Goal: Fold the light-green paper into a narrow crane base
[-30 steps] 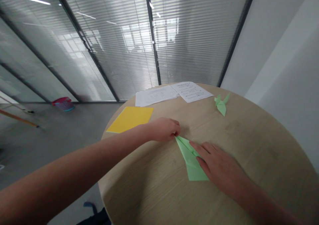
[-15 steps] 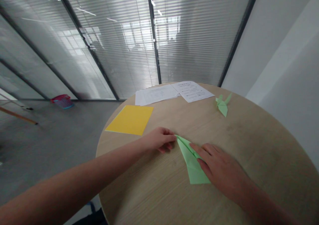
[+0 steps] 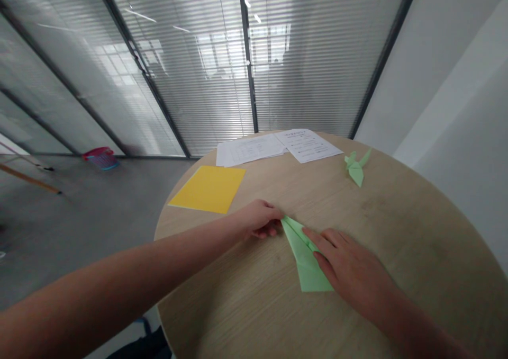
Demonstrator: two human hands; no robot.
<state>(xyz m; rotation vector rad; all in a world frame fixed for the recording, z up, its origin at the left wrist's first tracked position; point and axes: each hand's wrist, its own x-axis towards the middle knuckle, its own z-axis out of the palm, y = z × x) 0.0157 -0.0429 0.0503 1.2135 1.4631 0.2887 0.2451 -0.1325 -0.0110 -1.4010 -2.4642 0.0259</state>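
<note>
A piece of light green folded paper (image 3: 311, 271) lies on the round wooden table, with a narrow point at its far end and a crease running along its length. My left hand (image 3: 262, 218) is closed at that point, thumb and forefinger pinching the tip, its other fingers curled under. Over the paper's right side rests my right hand (image 3: 347, 266), index finger and thumb stretched out and pressing on the sheet; its palm hides the right edge. Farther back on the right stands a green origami figure (image 3: 356, 171), apart from both hands.
A stack of yellow paper (image 3: 210, 188) lies at the table's left. White printed sheets (image 3: 307, 144) overlap along the far edge of the wooden table (image 3: 416, 242). A red and blue basket (image 3: 102, 158) stands on the floor near the glass partition.
The view has shifted slightly. My left hand has moved a little closer in on the paper's tip; my right hand stays in place on the paper.
</note>
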